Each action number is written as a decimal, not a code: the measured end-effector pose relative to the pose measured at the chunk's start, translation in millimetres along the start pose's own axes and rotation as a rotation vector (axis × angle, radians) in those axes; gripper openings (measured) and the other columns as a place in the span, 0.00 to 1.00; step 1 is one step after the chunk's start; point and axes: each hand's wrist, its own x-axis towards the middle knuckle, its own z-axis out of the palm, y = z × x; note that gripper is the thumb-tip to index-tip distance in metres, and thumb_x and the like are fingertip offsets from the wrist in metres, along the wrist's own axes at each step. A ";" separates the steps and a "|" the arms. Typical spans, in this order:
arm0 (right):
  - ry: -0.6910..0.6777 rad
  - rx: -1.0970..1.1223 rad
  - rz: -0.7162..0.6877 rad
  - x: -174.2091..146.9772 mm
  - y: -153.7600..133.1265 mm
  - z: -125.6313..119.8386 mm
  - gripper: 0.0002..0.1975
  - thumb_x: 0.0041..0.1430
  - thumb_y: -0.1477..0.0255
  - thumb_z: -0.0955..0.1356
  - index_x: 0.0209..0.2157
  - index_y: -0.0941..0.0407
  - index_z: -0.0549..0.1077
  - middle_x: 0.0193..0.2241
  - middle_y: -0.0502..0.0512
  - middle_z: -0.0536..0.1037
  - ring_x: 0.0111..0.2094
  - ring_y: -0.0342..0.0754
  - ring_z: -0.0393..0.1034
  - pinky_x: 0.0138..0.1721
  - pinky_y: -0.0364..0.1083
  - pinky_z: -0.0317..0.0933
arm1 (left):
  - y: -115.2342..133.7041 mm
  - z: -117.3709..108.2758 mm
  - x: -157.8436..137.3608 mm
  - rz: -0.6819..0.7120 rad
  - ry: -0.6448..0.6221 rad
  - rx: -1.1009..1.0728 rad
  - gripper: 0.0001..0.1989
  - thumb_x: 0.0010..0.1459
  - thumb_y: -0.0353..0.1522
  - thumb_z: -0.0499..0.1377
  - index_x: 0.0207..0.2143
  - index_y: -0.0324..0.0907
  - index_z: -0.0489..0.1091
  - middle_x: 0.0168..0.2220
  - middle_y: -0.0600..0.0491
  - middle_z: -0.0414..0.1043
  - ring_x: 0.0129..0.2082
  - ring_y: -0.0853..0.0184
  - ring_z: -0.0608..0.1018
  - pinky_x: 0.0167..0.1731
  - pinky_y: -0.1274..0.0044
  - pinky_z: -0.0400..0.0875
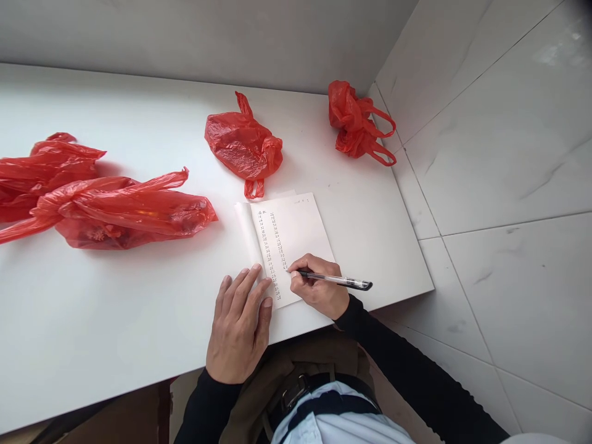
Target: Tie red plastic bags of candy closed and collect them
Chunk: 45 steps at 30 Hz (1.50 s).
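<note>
A notepad (303, 231) lies on the white table near its front edge, its cover sheet folded over to the left. Two columns of handwritten numbers run down the page, under a short heading at the top left. My right hand (320, 287) is closed around a clear pen with a black cap on its rear end (337, 280). The pen's tip meets the paper at the lower end of the second column. Flat across the notepad's lower left edge and the table rests my left hand (240, 327), fingers stretched out and holding nothing.
A knotted red plastic bag (134, 213) lies at the left, beside another red bag (50, 163). Beyond the notepad sits a third red bag (243, 145). More red plastic with loop handles (354, 120) stands at the back right corner, near the tiled wall (499, 166).
</note>
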 end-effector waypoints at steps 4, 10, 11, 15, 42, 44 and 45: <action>0.000 -0.002 -0.012 0.5 0.3 0.2 0.06 0.57 0.73 0.67 0.35 0.54 0.76 0.28 0.47 0.78 0.23 0.40 0.67 0.28 0.41 0.64 | 0.2 1.1 1.4 -0.001 -0.002 -0.002 0.21 0.64 0.23 0.58 0.59 0.39 0.66 0.64 0.40 0.66 0.66 0.51 0.66 0.66 0.51 0.57; -0.001 -0.011 -0.014 0.4 1.4 0.2 0.05 0.58 0.73 0.67 0.35 0.54 0.76 0.28 0.47 0.77 0.23 0.41 0.67 0.28 0.41 0.64 | 0.3 1.4 2.0 0.002 -0.003 -0.005 0.21 0.64 0.23 0.58 0.58 0.39 0.67 0.64 0.39 0.66 0.66 0.51 0.66 0.66 0.51 0.57; -0.001 -0.012 -0.014 0.4 1.6 0.1 0.05 0.58 0.73 0.67 0.35 0.54 0.76 0.28 0.47 0.77 0.23 0.41 0.66 0.28 0.41 0.64 | 0.3 1.4 1.9 0.003 -0.001 -0.005 0.21 0.64 0.23 0.58 0.58 0.39 0.67 0.64 0.39 0.66 0.66 0.51 0.66 0.66 0.51 0.57; -0.006 -0.016 -0.016 0.5 1.9 -0.2 0.06 0.58 0.73 0.67 0.36 0.54 0.76 0.28 0.47 0.77 0.23 0.41 0.67 0.28 0.41 0.63 | 0.5 1.6 1.8 0.003 0.003 -0.004 0.21 0.64 0.23 0.58 0.58 0.39 0.67 0.64 0.39 0.66 0.66 0.51 0.66 0.66 0.51 0.57; -0.009 -0.008 -0.017 0.7 1.4 -0.7 0.06 0.57 0.74 0.67 0.35 0.54 0.76 0.28 0.47 0.77 0.24 0.40 0.67 0.28 0.40 0.64 | 0.6 2.1 1.9 0.001 0.004 -0.009 0.21 0.64 0.22 0.57 0.58 0.39 0.67 0.64 0.39 0.66 0.66 0.51 0.66 0.66 0.51 0.57; -0.010 -0.008 -0.018 0.9 1.4 -0.7 0.06 0.57 0.74 0.67 0.36 0.55 0.76 0.28 0.47 0.77 0.24 0.40 0.67 0.28 0.40 0.64 | 0.5 2.1 1.8 0.001 0.005 -0.009 0.21 0.63 0.22 0.57 0.58 0.39 0.67 0.64 0.39 0.66 0.66 0.51 0.66 0.66 0.51 0.57; -0.010 -0.009 -0.018 0.9 1.3 -0.7 0.06 0.57 0.74 0.67 0.36 0.55 0.76 0.28 0.47 0.77 0.24 0.40 0.67 0.28 0.40 0.64 | 0.5 2.1 1.9 0.002 0.006 -0.009 0.21 0.63 0.22 0.57 0.58 0.39 0.67 0.64 0.39 0.66 0.66 0.51 0.66 0.66 0.51 0.57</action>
